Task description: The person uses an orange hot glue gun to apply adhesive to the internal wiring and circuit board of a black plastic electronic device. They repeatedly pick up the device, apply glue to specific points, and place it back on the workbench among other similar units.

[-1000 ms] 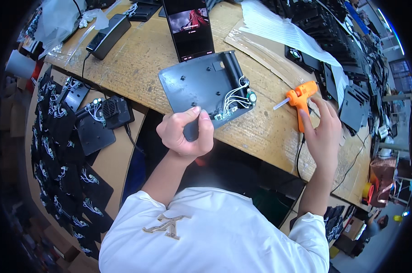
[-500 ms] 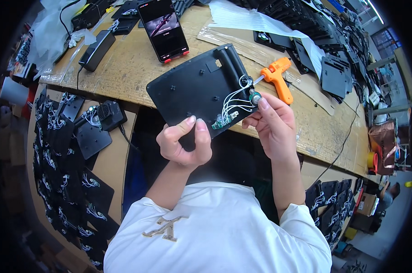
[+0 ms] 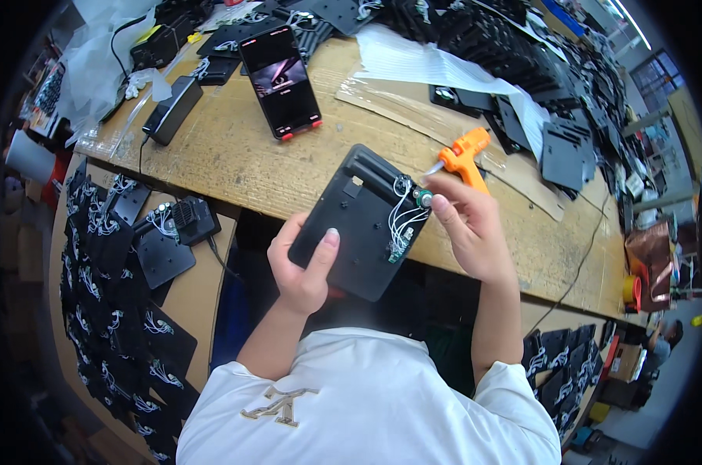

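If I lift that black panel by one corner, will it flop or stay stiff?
The panel likely stays stiff: the left hand holds one edge and it looks flat. Probably light. Its thin white wires look loose and could snag.

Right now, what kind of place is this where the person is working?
It looks like a small electronics assembly workshop. The left hand holds a black plastic panel with white wires, an orange glue gun lies on the wooden workbench, and stacks of similar black panels wait at the left.
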